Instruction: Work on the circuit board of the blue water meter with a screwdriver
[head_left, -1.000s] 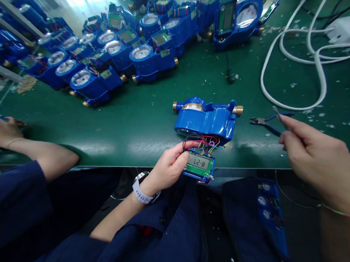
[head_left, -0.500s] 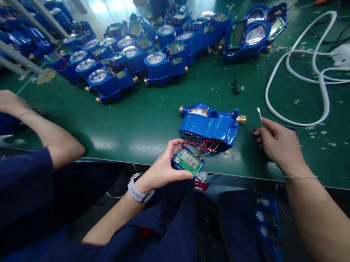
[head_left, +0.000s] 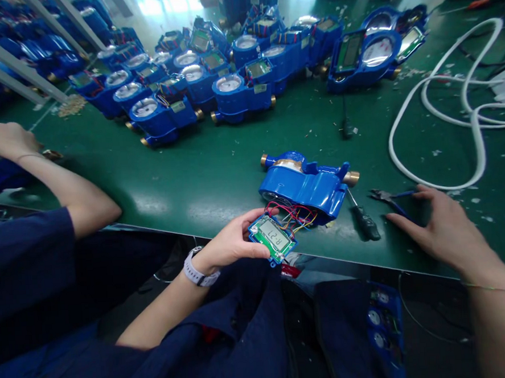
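Note:
My left hand (head_left: 234, 240) grips the edge of a small display circuit board (head_left: 273, 237), thumb on its front. The LCD faces up in a blue frame. Red, black and yellow wires run from it to a blue water meter (head_left: 306, 187) lying on its side with brass ends. My right hand (head_left: 445, 225) is at the pliers (head_left: 392, 198) with blue handles, thumb and forefinger spread around the handle ends; whether it touches them I cannot tell. A dark-handled screwdriver (head_left: 365, 222) lies between the meter and this hand.
Several blue meters (head_left: 229, 93) stand across the back of the green table (head_left: 183, 176). A white cable (head_left: 478, 141) loops at the right. Another screwdriver (head_left: 346, 127) lies farther back. At the left, a co-worker's hand (head_left: 8, 141) holds a blue part.
My right hand has let go of the thin light-tipped tool and moved right to the pliers, its fingers spreading. A screwdriver now lies where it was. My left hand still holds the board.

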### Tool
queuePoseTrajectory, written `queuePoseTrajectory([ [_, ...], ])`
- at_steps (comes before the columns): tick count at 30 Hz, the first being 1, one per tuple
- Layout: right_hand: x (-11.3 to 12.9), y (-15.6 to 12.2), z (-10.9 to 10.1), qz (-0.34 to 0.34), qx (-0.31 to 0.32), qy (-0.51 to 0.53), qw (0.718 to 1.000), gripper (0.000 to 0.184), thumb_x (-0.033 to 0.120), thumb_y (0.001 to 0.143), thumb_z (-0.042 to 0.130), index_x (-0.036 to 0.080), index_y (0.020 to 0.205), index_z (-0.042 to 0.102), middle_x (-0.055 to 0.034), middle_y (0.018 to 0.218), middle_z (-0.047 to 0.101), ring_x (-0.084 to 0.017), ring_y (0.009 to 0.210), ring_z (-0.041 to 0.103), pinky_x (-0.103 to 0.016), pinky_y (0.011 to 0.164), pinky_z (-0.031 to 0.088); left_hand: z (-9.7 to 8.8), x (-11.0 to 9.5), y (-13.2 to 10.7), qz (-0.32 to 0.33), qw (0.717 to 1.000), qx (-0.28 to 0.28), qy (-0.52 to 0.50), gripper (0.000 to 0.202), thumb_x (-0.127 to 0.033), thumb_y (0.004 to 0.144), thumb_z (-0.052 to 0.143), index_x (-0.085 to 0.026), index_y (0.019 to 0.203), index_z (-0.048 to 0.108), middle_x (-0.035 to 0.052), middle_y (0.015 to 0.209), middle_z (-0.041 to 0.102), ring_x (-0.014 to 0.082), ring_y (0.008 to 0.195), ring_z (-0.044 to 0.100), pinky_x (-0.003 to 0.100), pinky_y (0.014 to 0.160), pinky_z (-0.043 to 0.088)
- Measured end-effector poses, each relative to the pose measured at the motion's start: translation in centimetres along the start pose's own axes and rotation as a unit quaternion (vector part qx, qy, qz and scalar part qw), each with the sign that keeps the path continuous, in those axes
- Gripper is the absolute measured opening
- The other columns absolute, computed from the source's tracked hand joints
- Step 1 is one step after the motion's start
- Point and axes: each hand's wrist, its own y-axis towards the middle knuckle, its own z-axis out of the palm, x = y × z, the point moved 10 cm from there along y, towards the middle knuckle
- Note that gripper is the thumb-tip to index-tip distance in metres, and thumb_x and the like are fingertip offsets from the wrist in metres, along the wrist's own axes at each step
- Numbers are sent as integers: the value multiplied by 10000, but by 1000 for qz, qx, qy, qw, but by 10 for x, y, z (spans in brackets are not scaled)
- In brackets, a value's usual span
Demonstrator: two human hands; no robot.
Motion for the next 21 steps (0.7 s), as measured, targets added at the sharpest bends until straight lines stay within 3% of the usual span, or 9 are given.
queuePoseTrajectory([
  [4,5,-9,4,-50,13,-21,998,403,505,841,412,154,989,545,-222,1341,501,-356,1242,471,-442,1033,399,4,0,2,13,998,6,-66,712,-373,541,898,-208,1160,586,91,1121,698,231,1003,682,355,913,496],
  [10,13,4,8,-89,34,-119,988,479,496,840,398,105,1046,583,-223,1249,552,-353,1177,490,-441,1019,386,9,0,6,14,997,24,-77,729,-355,537,901,-195,1177,591,107,1100,706,252,983,692,386,907,507],
  [16,22,16,8,-76,4,-220,972,426,420,887,329,109,966,610,-183,1034,624,-340,934,567,-406,834,456,4,0,7,32,997,14,-62,759,-366,593,873,-197,1266,566,117,1171,688,255,1040,670,396,947,483],
  [21,12,23,-7,-4,-18,-83,996,336,323,860,333,115,883,595,-256,1005,599,-370,991,567,-440,819,454,0,5,9,42,997,7,-65,690,-345,571,887,-204,1179,594,79,1101,699,204,958,679,333,882,495],
])
